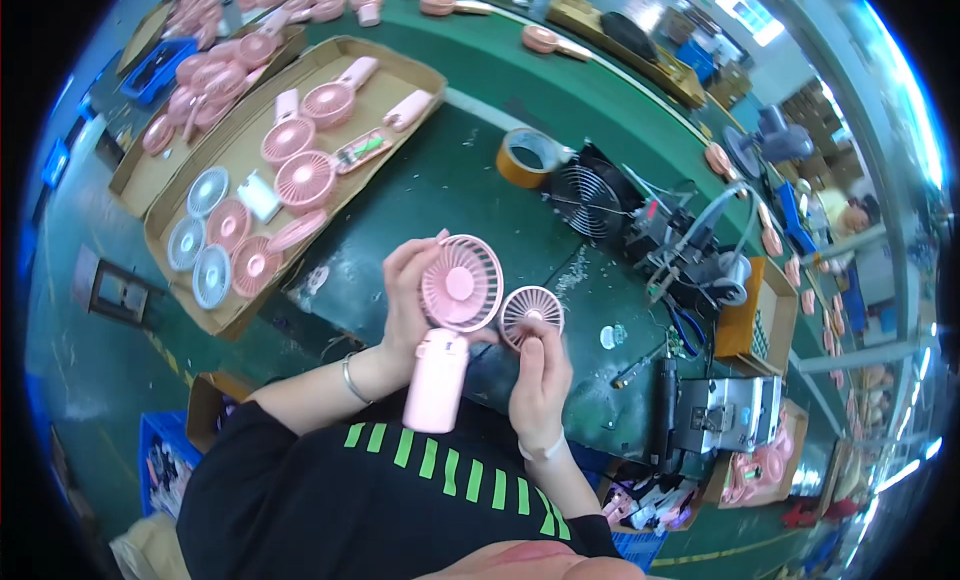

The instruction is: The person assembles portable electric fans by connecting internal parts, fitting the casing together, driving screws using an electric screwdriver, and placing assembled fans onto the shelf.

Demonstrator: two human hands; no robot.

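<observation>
My left hand [402,302] is closed around the head of a pink handheld fan [461,283], its handle [436,382] pointing down toward my shirt. Between the fingers of my right hand [541,380] is a round slotted fan grille [531,315], pale pink with a pink centre. The grille is just right of the fan head, and a narrow gap separates them. To the upper left, a cardboard tray [340,208] holds several pink fans, loose pink and pale blue round grilles [208,192], and a handle half with a green part [363,150].
A roll of brown tape [527,158] and a black fan with a wire guard [588,197] stand at the table's far side. Right of them are a clamped machine [690,245], blue pliers [686,327] and a grey metal box [733,412]. A green conveyor [620,95] carries pink fans beyond.
</observation>
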